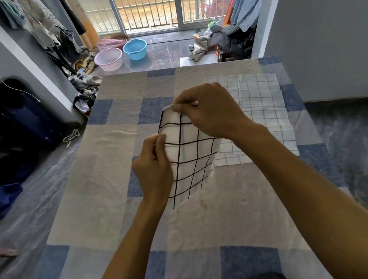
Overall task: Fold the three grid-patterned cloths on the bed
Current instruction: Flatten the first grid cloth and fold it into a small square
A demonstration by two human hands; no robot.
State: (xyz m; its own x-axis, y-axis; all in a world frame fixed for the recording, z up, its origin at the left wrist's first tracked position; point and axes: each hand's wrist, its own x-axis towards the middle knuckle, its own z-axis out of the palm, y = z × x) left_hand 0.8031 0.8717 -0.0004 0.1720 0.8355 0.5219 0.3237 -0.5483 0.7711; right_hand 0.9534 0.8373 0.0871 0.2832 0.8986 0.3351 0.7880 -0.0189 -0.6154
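Above the middle of the bed (pixel 96 199), the black-grid cloth (pixel 189 152) hangs lifted, with the two pale-grid cloths (pixel 261 109) lying flat toward two o'clock. To fold it well, I would match the pinched corners edge to edge and keep the fabric taut before lowering it. Left hand (pixel 152 167) is pinched shut on the cloth's left edge at eight o'clock; right hand (pixel 210 112) is clamped on its top corner at twelve.

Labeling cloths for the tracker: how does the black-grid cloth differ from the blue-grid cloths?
The black-grid cloth has bold, wide squares; the blue-grid cloths have fine, pale, small ones. The black-grid cloth is lifted and pinched by both hands, left and right; the blue-grid cloths lie flat on the bed. All are white.
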